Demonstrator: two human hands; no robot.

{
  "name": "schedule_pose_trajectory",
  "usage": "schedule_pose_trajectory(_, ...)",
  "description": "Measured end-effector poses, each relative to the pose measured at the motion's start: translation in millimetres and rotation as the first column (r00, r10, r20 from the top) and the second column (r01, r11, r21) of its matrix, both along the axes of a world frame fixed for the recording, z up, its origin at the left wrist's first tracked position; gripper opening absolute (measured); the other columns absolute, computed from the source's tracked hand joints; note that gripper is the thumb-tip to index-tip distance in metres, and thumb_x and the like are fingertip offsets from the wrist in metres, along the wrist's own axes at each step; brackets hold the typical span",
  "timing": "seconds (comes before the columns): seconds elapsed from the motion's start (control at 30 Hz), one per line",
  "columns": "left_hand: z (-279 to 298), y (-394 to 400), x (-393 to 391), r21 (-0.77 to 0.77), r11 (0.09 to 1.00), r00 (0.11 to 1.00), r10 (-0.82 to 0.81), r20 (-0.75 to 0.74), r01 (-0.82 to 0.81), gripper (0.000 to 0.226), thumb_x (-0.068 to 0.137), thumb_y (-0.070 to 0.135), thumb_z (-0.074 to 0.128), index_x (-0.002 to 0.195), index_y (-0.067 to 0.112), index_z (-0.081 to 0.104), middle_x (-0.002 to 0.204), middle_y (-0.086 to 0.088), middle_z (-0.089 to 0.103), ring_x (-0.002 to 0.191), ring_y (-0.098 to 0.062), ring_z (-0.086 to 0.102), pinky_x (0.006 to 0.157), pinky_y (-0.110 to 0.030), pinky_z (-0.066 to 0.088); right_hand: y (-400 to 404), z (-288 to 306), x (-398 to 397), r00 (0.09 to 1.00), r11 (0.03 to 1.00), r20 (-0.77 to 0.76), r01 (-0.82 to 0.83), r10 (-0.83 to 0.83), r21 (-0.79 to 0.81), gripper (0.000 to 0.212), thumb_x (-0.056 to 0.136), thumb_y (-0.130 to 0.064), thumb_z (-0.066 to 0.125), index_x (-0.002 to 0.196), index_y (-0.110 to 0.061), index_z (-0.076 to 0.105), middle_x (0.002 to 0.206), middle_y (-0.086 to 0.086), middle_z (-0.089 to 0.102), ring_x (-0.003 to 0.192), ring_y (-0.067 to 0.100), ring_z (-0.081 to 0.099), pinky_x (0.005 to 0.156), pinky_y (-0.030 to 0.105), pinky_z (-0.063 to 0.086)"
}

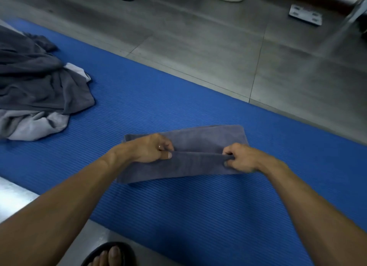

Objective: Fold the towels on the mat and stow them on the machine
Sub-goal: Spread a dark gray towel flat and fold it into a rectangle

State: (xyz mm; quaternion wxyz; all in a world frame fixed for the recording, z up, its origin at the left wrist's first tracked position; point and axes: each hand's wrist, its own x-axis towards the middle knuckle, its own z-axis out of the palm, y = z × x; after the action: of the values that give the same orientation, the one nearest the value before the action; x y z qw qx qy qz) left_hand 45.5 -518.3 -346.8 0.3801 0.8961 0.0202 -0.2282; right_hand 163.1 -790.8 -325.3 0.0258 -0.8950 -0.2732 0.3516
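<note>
Both hands pinching grey towel (198,144), half-folded, blue mat (158,98)

Both forearms are bare from the frame's lower edge to the wrists, with no sleeves showing. The left hand (153,149) wears a thin band ring (160,147) on one finger; it looks metallic with a warm tint, though blur makes the material uncertain. The right hand (239,158) carries no jewellery that can be made out. At the bottom edge, one foot sits in a dark open-toed sandal (111,254), toes exposed.
</note>
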Motion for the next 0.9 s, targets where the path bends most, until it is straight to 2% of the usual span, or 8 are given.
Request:
schedule_pose_trajectory(0.1,-6,0,2,0.166,0.985,0.989,0.019,0.147,-0.043,0.006,0.096,0.029,0.056,0.093,0.029,0.061,0.096,0.016,0.064,0.096,-0.006,0.061,0.086,-0.024,0.046,6,5,11,0.996,0.999,0.082,0.039,-0.039,-0.009,0.012,0.089,-0.031,0.064,0.078,-0.027,0.06,0.079,-0.005,0.062,0.075,0.013,0.057,0.067,0.032,0.047)
schedule_pose_trajectory(0.2,-12,-3,6,0.44,0.886,0.956,0.012,0.294,-0.146,0.018,0.098,0.036,0.046,0.11,0.029,0.056,0.106,0.001,0.067,0.102,-0.023,0.061,0.082,-0.037,0.045,18,0,16,0.96,0.998,0.273,0.061,-0.065,0.022,0.013,0.092,-0.034,0.06,0.08,-0.03,0.056,0.085,-0.006,0.062,0.087,0.018,0.057,0.084,0.035,0.043)
schedule_pose_trajectory(0.33,-18,-4,13,0.574,0.8,0.952,-0.015,0.307,-0.173,0.026,0.102,0.035,0.036,0.119,0.023,0.05,0.107,-0.001,0.066,0.096,-0.024,0.063,0.073,-0.037,0.043,40,-9,23,0.858,0.999,0.513,-0.041,0.03,0.01,0.009,0.098,-0.023,0.049,0.097,-0.025,0.058,0.094,-0.004,0.06,0.101,0.018,0.048,0.103,0.041,0.029)
schedule_pose_trajectory(0.5,-27,0,19,0.672,0.702,0.949,0.018,0.315,-0.236,0.025,0.103,0.034,0.034,0.117,0.02,0.048,0.104,-0.001,0.064,0.092,-0.024,0.064,0.062,-0.035,0.039,64,-27,39,0.812,0.998,0.582,-0.054,0.048,-0.007,0.015,0.094,-0.013,0.052,0.104,-0.023,0.058,0.095,-0.006,0.059,0.111,0.018,0.047,0.113,0.046,0.021)
schedule_pose_trajectory(0.67,-38,-3,29,0.722,0.642,0.941,-0.001,0.338,-0.259,0.022,0.098,0.029,0.04,0.114,0.018,0.051,0.114,-0.002,0.057,0.107,-0.023,0.053,0.088,-0.037,0.038,74,-45,50,0.847,0.999,0.531,0.007,-0.025,0.035,0.023,0.094,-0.012,0.053,0.114,-0.022,0.055,0.102,-0.003,0.063,0.113,0.019,0.048,0.113,0.046,0.022)
schedule_pose_trajectory(0.73,-41,-11,28,0.658,0.679,0.887,-0.024,0.462,-0.325,0.027,0.095,0.03,0.037,0.109,0.015,0.056,0.111,-0.005,0.058,0.104,-0.025,0.052,0.087,-0.039,0.04,74,-51,53,0.869,0.998,0.489,0.049,-0.067,0.05,0.027,0.095,-0.012,0.052,0.119,-0.023,0.053,0.108,-0.003,0.063,0.116,0.019,0.048,0.112,0.045,0.023)
schedule_pose_trajectory(0.8,-48,-28,24,0.578,0.769,0.839,-0.104,0.534,-0.273,0.038,0.094,0.035,0.034,0.113,0.014,0.059,0.116,-0.005,0.061,0.111,-0.025,0.053,0.092,-0.039,0.043,73,-54,57,0.885,0.994,0.454,0.074,-0.1,0.075,0.03,0.095,-0.013,0.052,0.122,-0.024,0.052,0.112,-0.003,0.063,0.117,0.019,0.048,0.111,0.044,0.023)
schedule_pose_trajectory(0.9,-62,-43,19,0.529,0.841,0.897,-0.145,0.417,-0.111,0.056,0.098,0.046,0.023,0.143,0.019,0.043,0.148,0.0,0.044,0.141,-0.021,0.032,0.116,-0.043,0.023,71,-54,60,0.904,0.993,0.411,0.093,-0.115,0.073,0.033,0.095,-0.013,0.051,0.127,-0.024,0.05,0.115,-0.002,0.063,0.12,0.02,0.047,0.112,0.043,0.023)
